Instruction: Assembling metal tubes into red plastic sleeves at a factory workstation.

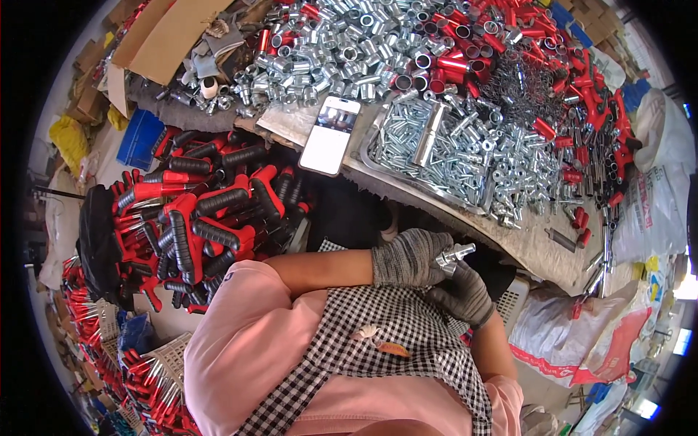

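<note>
While the person sits close against the worktable [560, 256], a black-and-white checked apron [407, 320] of woven cloth covers the front of a soft pink shirt [247, 327]. Just above the apron, the left hand [411, 259] and the right hand [465, 296], both in grey knitted gloves, meet and are clamped on one shiny metal fitting [456, 256], a stepped, rounded piece that pokes out between the fingers. To the left, below table height, lies a heap of pistol-shaped handles [196, 218], smooth red plastic with ribbed black grips. The tabletop is pale, stained and rough along its curving edge, where a phone [331, 138] with a lit screen lies tilted. Right of it, a shallow metal tray [374, 143] brims with thin bright screws [407, 131], a smooth silver tube [429, 136] resting across them. Farther back spread short, hollow silver collars [349, 51], glossy red sleeves [454, 69] and a dark tangle of wire springs [516, 86]. Beyond the heap of handles stands a blue plastic bin [138, 142]; at the table's far left corner is a brown cardboard box [174, 36], and crinkled white sacks [654, 207] slump along the room's right side.
</note>
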Motion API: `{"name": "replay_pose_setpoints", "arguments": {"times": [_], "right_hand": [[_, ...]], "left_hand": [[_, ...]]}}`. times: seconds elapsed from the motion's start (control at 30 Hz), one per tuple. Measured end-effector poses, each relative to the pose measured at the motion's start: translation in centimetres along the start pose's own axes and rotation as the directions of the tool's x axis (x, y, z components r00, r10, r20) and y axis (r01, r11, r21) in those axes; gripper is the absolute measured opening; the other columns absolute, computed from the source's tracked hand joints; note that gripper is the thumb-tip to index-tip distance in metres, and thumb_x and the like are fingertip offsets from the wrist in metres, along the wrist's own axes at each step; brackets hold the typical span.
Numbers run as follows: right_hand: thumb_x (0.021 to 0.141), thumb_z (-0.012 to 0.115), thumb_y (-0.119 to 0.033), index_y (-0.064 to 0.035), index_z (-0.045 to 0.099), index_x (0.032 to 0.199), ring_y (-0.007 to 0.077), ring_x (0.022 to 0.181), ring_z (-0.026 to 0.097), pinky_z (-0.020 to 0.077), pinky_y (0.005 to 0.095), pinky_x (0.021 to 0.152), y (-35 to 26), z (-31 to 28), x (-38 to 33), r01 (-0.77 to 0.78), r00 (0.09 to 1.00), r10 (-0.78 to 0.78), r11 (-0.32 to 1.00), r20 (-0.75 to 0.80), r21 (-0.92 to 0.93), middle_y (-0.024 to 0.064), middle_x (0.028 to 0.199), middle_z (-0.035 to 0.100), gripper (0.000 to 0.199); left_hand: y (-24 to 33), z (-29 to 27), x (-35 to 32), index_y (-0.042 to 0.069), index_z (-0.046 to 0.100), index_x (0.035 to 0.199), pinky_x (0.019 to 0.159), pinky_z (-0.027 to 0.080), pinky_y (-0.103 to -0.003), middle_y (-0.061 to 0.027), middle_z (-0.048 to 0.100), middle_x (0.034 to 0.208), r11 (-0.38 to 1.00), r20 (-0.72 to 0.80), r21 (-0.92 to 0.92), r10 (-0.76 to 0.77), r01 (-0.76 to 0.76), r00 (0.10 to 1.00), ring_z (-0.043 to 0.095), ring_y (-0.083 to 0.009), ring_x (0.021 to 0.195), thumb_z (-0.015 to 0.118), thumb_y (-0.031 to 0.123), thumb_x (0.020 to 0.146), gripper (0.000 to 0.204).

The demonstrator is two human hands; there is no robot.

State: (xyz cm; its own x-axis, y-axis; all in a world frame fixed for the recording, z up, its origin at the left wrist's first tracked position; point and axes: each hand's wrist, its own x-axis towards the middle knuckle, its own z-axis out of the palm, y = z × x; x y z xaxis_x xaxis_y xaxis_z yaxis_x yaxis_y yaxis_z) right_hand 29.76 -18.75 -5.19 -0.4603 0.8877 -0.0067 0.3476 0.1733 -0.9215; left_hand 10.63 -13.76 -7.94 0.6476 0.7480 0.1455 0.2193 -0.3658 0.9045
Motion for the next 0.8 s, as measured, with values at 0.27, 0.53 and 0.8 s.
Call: {"name": "replay_pose_setpoints", "arguments": {"times": [0.27,0.53,0.8], "right_hand": [[0.078,0.069,-0.008,-0.0016,0.064,0.107,0.0289,0.102,0.058,0.0448,0.0335,0.089,0.4,-0.8,-0.5,-0.101,0.995,0.097,0.979,0.031,0.179,0.016,0.11,0.059,0.03],[0.08,0.073,-0.015,0.0002,0.064,0.104,0.0224,0.102,0.058,0.0466,0.0336,0.087,0.2,-1.1,-0.7,-0.09,0.995,0.095,0.96,-0.007,0.265,0.0117,0.112,0.059,0.03],[0.077,0.074,-0.012,-0.0032,0.067,0.088,0.0199,0.09,0.059,0.0476,0.032,0.079,-2.0,-1.2,-0.6,0.024,0.958,0.037,0.978,-0.285,0.209,0.0089,0.099,0.06,0.016]], "left_hand": [[0.4,-0.4,0.0,0.003,0.057,0.095,0.069,0.05,-0.042,-0.0173,0.061,0.08,0.998,-0.03,-0.056,0.006,-0.008,1.0,0.062,-0.0346,0.077,0.071,0.037,0.073,0.043],[0.3,0.7,0.1,0.002,0.056,0.092,0.065,0.051,-0.039,-0.0165,0.062,0.079,1.0,-0.033,-0.017,-0.019,0.019,0.999,0.063,-0.0339,0.074,0.075,0.033,0.071,0.042],[0.3,0.0,0.1,0.01,0.055,0.118,0.057,0.049,-0.043,-0.0196,0.059,0.1,0.969,0.061,0.143,0.195,-0.202,0.979,0.062,-0.0344,0.081,0.059,0.031,0.086,0.039]]}}
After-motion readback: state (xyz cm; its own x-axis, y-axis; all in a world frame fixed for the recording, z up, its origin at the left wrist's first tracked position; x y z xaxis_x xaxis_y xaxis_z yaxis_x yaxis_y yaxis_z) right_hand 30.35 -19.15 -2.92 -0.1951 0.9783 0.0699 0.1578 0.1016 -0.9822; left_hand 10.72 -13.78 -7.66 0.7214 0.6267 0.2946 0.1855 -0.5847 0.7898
